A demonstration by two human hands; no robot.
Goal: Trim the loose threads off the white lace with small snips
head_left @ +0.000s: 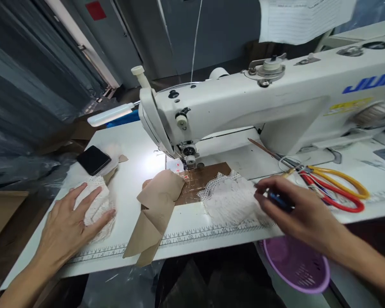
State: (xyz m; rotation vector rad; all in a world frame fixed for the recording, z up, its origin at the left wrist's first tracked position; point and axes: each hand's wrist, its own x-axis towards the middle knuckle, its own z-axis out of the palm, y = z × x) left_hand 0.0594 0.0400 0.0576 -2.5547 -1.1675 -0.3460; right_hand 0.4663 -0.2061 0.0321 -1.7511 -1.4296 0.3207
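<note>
My left hand (69, 222) lies with fingers spread over a folded piece of white lace fabric (98, 203) at the left of the sewing table. Over the right end of a second white lace piece (232, 196), my right hand (303, 211) is closed around a small tool with a dark blue handle (279, 200). Most of that tool is hidden by the fingers, so its kind is unclear. Between the hands, a beige fabric piece (162, 194) lies partly on a brown plate (197, 184) in front of the sewing machine's needle area (190, 156).
The white sewing machine (218, 102) spans the back. Scissors with red and yellow handles (338, 184) lie at right. A black phone-like object (93, 160) rests at left. A ruler strip (192, 236) follows the table's front edge, and a purple basket (322, 273) sits below it.
</note>
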